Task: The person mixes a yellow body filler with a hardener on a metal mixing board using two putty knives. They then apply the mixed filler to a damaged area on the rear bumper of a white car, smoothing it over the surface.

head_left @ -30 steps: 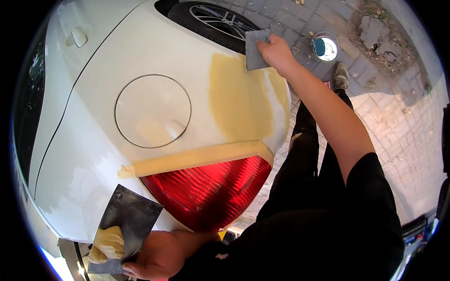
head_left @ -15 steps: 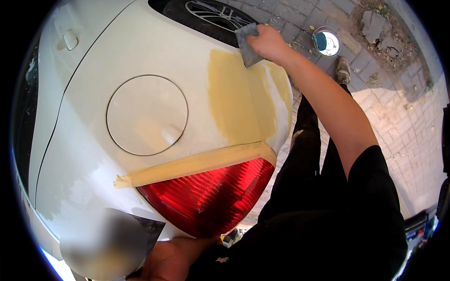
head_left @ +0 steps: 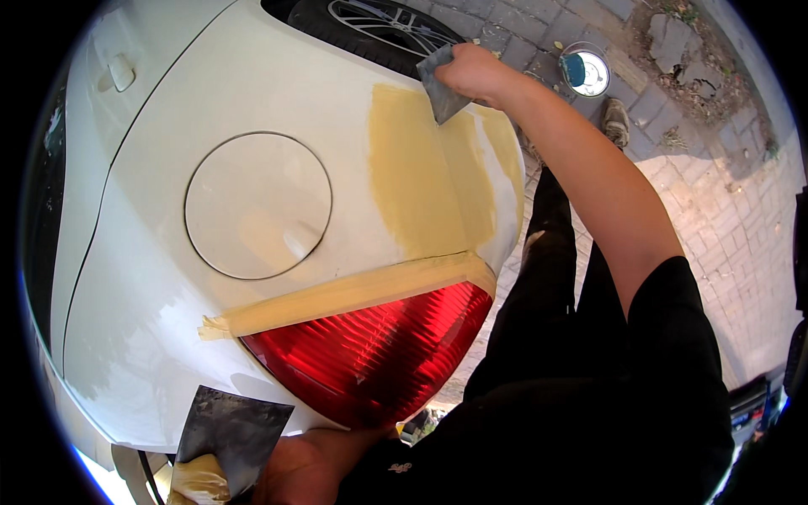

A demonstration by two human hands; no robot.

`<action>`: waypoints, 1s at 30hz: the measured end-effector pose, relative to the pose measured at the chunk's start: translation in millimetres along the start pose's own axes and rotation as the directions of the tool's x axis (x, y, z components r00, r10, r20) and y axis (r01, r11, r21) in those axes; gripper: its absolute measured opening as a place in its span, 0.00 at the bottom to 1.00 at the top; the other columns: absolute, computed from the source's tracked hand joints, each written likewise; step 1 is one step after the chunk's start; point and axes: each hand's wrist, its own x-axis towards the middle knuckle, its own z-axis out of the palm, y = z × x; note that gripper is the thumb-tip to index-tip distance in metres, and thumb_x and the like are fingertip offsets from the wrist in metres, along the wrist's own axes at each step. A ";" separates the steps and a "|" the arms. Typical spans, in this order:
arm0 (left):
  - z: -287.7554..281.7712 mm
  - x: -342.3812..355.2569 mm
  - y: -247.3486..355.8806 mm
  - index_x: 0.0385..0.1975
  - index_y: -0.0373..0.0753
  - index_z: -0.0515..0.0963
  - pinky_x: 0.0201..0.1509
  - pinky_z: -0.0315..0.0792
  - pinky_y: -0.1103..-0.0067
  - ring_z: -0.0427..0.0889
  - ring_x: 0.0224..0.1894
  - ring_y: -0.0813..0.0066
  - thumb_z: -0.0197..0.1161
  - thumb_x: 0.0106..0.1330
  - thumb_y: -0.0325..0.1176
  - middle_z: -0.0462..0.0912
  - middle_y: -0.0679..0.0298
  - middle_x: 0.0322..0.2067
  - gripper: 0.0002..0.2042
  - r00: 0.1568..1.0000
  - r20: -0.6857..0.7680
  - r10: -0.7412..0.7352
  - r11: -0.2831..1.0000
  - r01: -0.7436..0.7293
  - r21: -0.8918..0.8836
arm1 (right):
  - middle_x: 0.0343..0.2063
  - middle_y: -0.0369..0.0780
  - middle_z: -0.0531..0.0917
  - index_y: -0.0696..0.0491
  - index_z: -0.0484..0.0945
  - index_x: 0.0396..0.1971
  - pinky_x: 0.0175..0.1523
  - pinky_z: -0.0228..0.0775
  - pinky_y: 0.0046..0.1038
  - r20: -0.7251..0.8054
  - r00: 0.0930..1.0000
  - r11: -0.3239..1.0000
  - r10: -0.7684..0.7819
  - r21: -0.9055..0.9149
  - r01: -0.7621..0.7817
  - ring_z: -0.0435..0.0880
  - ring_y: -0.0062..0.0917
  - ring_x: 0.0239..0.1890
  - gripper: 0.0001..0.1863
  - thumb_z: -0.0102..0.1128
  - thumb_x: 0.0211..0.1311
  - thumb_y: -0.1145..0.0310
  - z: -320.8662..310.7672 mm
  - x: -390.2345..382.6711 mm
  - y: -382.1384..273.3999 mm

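My right hand [head_left: 477, 74] grips a thin grey putty spreader [head_left: 443, 88]. The blade lies at the upper end of the yellow body filler patch [head_left: 421, 168] on the white car panel, just below the wheel arch. At the lower left, my left hand [head_left: 292, 473] is closed at the edge of a dark flat mixing board [head_left: 237, 429]; its fingers are mostly hidden. A lump of yellow putty [head_left: 199, 481] sits on that board's lower corner. Below the filler patch, masking tape [head_left: 353, 296] borders the red tail light [head_left: 379, 349].
A round fuel flap [head_left: 258, 204] lies left of the filler. The car's wheel [head_left: 379, 29] is at the top. An open tin [head_left: 587, 71] stands on the paving at the upper right, close to a shoe [head_left: 615, 120].
The spreader and my right hand have shifted slightly left along the top of the filler. The mixing board and its putty, blurred over before, now show plainly.
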 end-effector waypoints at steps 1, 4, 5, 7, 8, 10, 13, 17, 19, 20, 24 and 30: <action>0.6 -0.6 -1.1 0.53 0.27 0.72 0.65 0.58 0.60 0.65 0.61 0.51 0.54 0.63 0.33 0.73 0.47 0.54 0.20 1.000 0.000 -0.002 1.000 0.002 0.000 | 0.19 0.47 0.78 0.65 0.77 0.20 0.20 0.62 0.34 -0.015 1.000 1.000 -0.010 0.011 0.010 0.74 0.31 0.17 0.11 0.55 0.44 0.70 0.9 -0.2 0.8; -0.9 -3.9 -4.3 0.53 0.27 0.72 0.65 0.58 0.61 0.66 0.61 0.52 0.55 0.63 0.33 0.73 0.47 0.54 0.21 1.000 -0.005 -0.007 1.000 0.007 0.010 | 0.22 0.43 0.78 0.68 0.73 0.35 0.24 0.65 0.29 0.133 0.991 0.992 0.002 -0.128 0.015 0.75 0.26 0.22 0.19 0.57 0.51 0.65 -3.5 -2.3 -4.7; -1.3 -4.2 -4.9 0.53 0.27 0.72 0.65 0.58 0.61 0.66 0.61 0.52 0.55 0.63 0.34 0.73 0.47 0.53 0.21 1.000 -0.006 -0.006 1.000 0.006 0.011 | 0.20 0.44 0.78 0.67 0.75 0.30 0.23 0.65 0.31 0.102 0.995 0.993 -0.005 -0.115 0.017 0.75 0.28 0.20 0.16 0.57 0.49 0.67 -1.4 -1.1 -2.7; -2.4 -4.6 -5.8 0.53 0.28 0.72 0.65 0.58 0.61 0.66 0.60 0.53 0.55 0.63 0.34 0.73 0.48 0.53 0.21 1.000 -0.008 -0.003 1.000 0.004 0.015 | 0.18 0.47 0.77 0.65 0.77 0.20 0.20 0.63 0.34 0.042 0.999 0.996 -0.018 -0.089 0.022 0.74 0.32 0.17 0.11 0.56 0.45 0.70 4.8 3.0 3.4; -2.5 -5.4 -6.0 0.53 0.28 0.72 0.65 0.58 0.62 0.66 0.60 0.53 0.55 0.63 0.34 0.73 0.48 0.53 0.21 1.000 -0.010 -0.004 1.000 0.004 0.017 | 0.19 0.47 0.78 0.66 0.77 0.21 0.22 0.65 0.34 0.062 0.998 0.997 -0.007 -0.081 0.012 0.75 0.32 0.18 0.12 0.56 0.45 0.69 4.9 4.0 4.4; -2.7 -6.7 -6.2 0.53 0.28 0.72 0.65 0.58 0.62 0.66 0.60 0.54 0.55 0.63 0.34 0.73 0.48 0.53 0.21 1.000 -0.015 -0.005 1.000 0.005 0.022 | 0.20 0.48 0.79 0.66 0.78 0.25 0.24 0.67 0.35 0.102 0.995 0.998 0.014 -0.067 -0.007 0.77 0.33 0.21 0.13 0.56 0.45 0.69 4.9 4.8 5.9; -1.4 -8.4 -6.3 0.53 0.28 0.72 0.64 0.59 0.63 0.67 0.60 0.55 0.55 0.63 0.35 0.74 0.48 0.52 0.21 1.000 -0.021 -0.008 1.000 0.008 0.025 | 0.27 0.51 0.82 0.67 0.79 0.33 0.32 0.72 0.33 0.066 0.998 0.993 -0.012 -0.119 0.020 0.81 0.36 0.29 0.17 0.57 0.47 0.68 4.1 -1.9 2.8; -0.1 -11.7 -6.2 0.53 0.29 0.72 0.64 0.59 0.64 0.67 0.59 0.56 0.56 0.63 0.35 0.74 0.49 0.52 0.21 0.999 -0.034 -0.007 0.999 0.008 0.032 | 0.37 0.53 0.82 0.67 0.77 0.42 0.41 0.73 0.33 0.078 0.997 0.993 0.022 -0.115 -0.013 0.82 0.38 0.40 0.21 0.58 0.50 0.67 0.7 -21.2 -8.2; 0.3 -13.7 -6.0 0.53 0.29 0.72 0.64 0.59 0.64 0.68 0.59 0.57 0.56 0.64 0.35 0.74 0.49 0.51 0.21 0.999 -0.039 -0.008 0.999 0.010 0.038 | 0.40 0.53 0.82 0.67 0.76 0.45 0.44 0.73 0.33 0.128 0.991 0.997 0.048 -0.061 -0.040 0.82 0.38 0.42 0.23 0.58 0.50 0.67 -3.3 -29.6 -12.6; 1.7 -13.4 -5.6 0.53 0.29 0.72 0.64 0.59 0.65 0.68 0.58 0.57 0.56 0.64 0.36 0.74 0.49 0.51 0.21 0.999 -0.039 -0.008 0.999 0.010 0.036 | 0.41 0.53 0.81 0.67 0.76 0.45 0.44 0.73 0.33 0.118 0.992 0.997 0.042 -0.072 -0.034 0.82 0.39 0.43 0.23 0.58 0.51 0.67 -3.1 -27.7 -9.2; 5.4 -14.2 -4.2 0.53 0.30 0.72 0.64 0.59 0.66 0.68 0.58 0.58 0.56 0.64 0.36 0.75 0.50 0.51 0.21 0.999 -0.040 -0.010 0.999 0.012 0.038 | 0.42 0.53 0.81 0.67 0.74 0.48 0.45 0.73 0.33 0.101 0.995 0.993 0.025 -0.116 -0.014 0.81 0.40 0.44 0.25 0.59 0.52 0.67 0.6 -27.1 -3.6; 11.2 -16.2 -2.2 0.53 0.31 0.72 0.63 0.60 0.67 0.69 0.57 0.60 0.57 0.64 0.37 0.75 0.51 0.50 0.21 0.999 -0.040 -0.017 0.999 0.018 0.043 | 0.19 0.41 0.76 0.67 0.72 0.35 0.23 0.63 0.29 0.024 0.996 0.992 -0.083 -0.092 0.085 0.72 0.23 0.20 0.16 0.55 0.53 0.68 7.2 -27.9 10.0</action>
